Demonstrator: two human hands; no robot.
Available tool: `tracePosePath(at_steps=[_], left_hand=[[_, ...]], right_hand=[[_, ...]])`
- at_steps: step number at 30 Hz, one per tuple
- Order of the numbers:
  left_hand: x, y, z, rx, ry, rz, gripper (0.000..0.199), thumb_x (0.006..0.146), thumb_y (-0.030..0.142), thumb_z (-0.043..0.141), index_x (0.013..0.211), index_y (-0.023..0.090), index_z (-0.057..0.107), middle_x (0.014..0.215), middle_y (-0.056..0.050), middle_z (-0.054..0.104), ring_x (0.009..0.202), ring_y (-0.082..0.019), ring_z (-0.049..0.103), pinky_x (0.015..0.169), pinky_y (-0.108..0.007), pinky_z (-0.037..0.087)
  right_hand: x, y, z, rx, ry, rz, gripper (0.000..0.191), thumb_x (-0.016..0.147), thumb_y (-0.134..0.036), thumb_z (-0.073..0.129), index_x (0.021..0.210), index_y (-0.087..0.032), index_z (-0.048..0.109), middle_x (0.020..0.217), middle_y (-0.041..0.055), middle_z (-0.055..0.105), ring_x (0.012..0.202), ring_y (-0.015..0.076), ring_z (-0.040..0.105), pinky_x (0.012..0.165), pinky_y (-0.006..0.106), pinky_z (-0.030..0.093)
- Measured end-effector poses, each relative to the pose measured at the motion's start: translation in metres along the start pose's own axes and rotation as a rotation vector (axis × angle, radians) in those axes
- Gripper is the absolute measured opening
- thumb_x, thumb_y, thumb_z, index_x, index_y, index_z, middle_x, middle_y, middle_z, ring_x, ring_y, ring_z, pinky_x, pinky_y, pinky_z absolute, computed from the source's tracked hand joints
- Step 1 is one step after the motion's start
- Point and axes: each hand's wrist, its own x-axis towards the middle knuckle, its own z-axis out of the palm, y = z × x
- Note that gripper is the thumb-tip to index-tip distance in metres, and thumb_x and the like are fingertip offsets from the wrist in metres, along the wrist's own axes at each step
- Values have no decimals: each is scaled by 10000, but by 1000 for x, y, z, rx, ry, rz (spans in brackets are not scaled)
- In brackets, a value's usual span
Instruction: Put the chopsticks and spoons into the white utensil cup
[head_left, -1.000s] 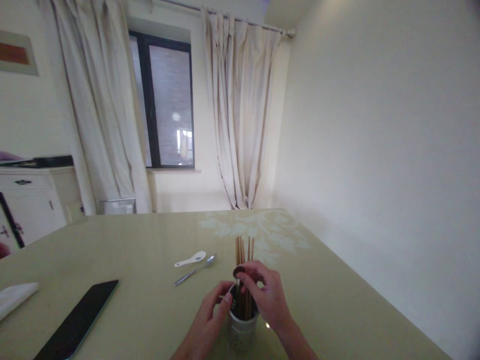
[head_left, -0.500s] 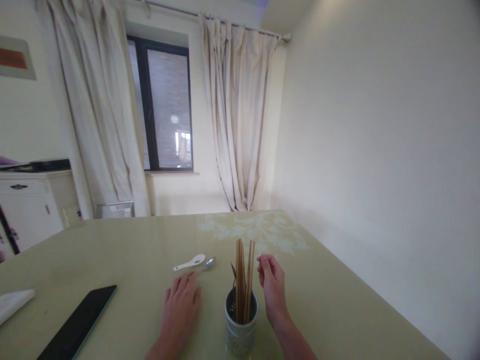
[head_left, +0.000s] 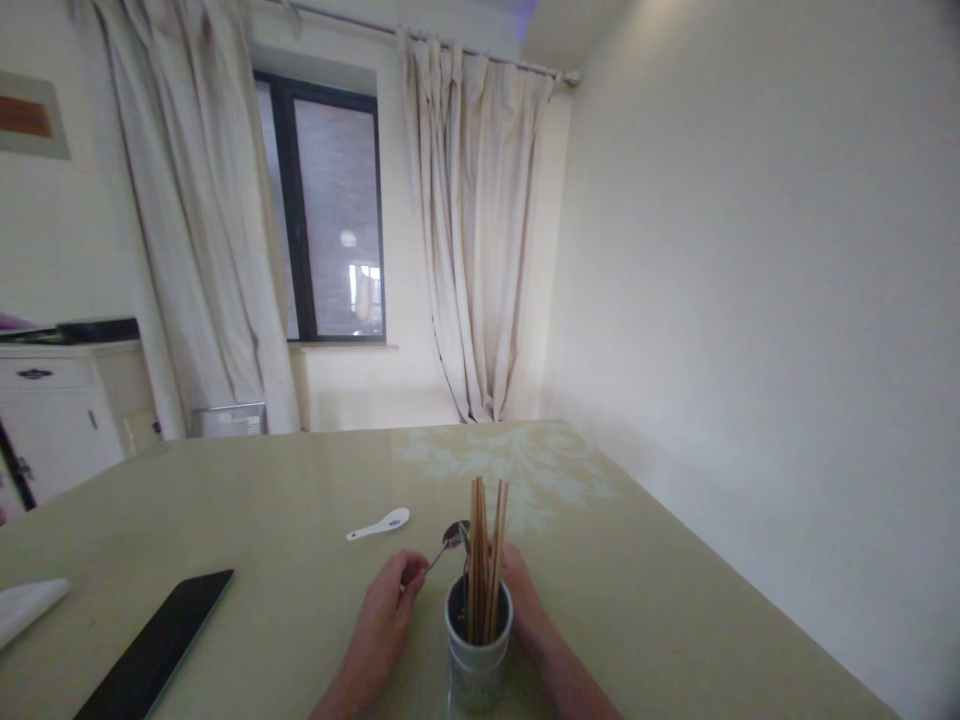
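My left hand (head_left: 386,605) is closed on the handle of a metal spoon (head_left: 451,537), whose bowl is lifted toward the chopsticks. My right hand (head_left: 520,590) is on the far right side of the utensil holder (head_left: 481,665), its fingers mostly hidden behind the chopsticks. Whether it touches the spoon's bowl cannot be made out. Several wooden chopsticks (head_left: 478,560) stand upright in the grey-white holder, along with a thin metal utensil on their left. A white ceramic spoon (head_left: 391,520) with a blue mark lies on the table beyond my left hand.
A black flat device (head_left: 161,640) lies on the green table (head_left: 262,500) at the left. Farther left is a white object (head_left: 30,605), cut off by the frame. A wall (head_left: 765,350) runs along the table's right edge, and curtains (head_left: 480,230) hang behind.
My left hand has picked up the metal spoon and moved it right, toward the holder. My right hand has shifted left, behind the chopsticks. The ceramic spoon stays where it was.
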Motion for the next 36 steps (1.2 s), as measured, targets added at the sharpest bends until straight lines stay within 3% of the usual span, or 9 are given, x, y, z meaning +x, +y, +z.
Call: tracePosePath(at_steps=[6,10,13,15,20,25,31,34,36], left_hand=[[-10,25,13,-209,-79,13,460,943,633,624,1074,221,782,1116,-128,808,1060,-310,753,915,-425,606],[-17,39,5,-237,-30,27,572,988,710,534,1252,263,775,1359,-126,749,1314,-320,666,1126,-474,535],[-26,49,1,-333,-191,-28,625,1009,725,492,1376,276,726,1466,-109,711,1404,-325,615,1230,-507,453],[-31,54,2,-388,-299,-46,662,994,733,523,1454,281,674,1535,-103,669,1441,-335,587,1251,-513,432],[-38,56,13,-408,-342,-62,717,930,736,642,1465,259,647,1507,-127,681,1342,-346,646,1197,-500,483],[-38,52,13,-373,-303,-42,714,919,742,650,1429,242,663,1429,-137,721,1270,-336,671,1157,-476,508],[-42,52,12,-375,-301,-31,731,888,743,685,1430,252,667,1448,-121,713,1297,-352,656,1166,-479,505],[-37,49,11,-391,-296,-14,704,961,748,557,1452,252,651,1485,-123,688,1345,-346,635,1187,-493,492],[-27,41,6,-352,-201,-5,659,1050,701,366,1450,256,643,1499,-120,672,1372,-321,620,1192,-514,487]], right_hand=[[6,0,-3,-9,65,-66,444,849,-621,739,767,-185,742,674,19,665,648,203,582,602,305,458],[13,-16,-28,10,377,-202,466,869,-648,740,856,-183,756,739,24,692,654,185,604,588,279,476],[13,-39,-57,94,650,-364,454,862,-633,794,861,-184,727,712,-6,660,627,141,556,579,245,458],[10,-55,-72,247,742,-462,441,832,-603,851,829,-196,681,689,-38,623,590,108,512,546,211,427],[-5,-74,-66,409,599,-488,417,826,-535,900,794,-202,652,647,-54,586,518,84,495,465,176,399],[-19,-67,-36,150,332,-478,348,955,-493,787,804,-190,706,657,-8,636,523,117,570,468,208,451],[-22,-52,-31,-141,154,-560,340,1063,-409,630,819,-196,733,673,17,668,570,139,589,521,237,452],[-20,-48,-34,-327,140,-658,343,1061,-350,612,770,-199,709,655,12,656,589,148,598,578,253,466],[-19,-46,-37,-422,150,-725,363,1055,-327,600,721,-202,673,613,-2,614,554,141,563,562,254,444]])
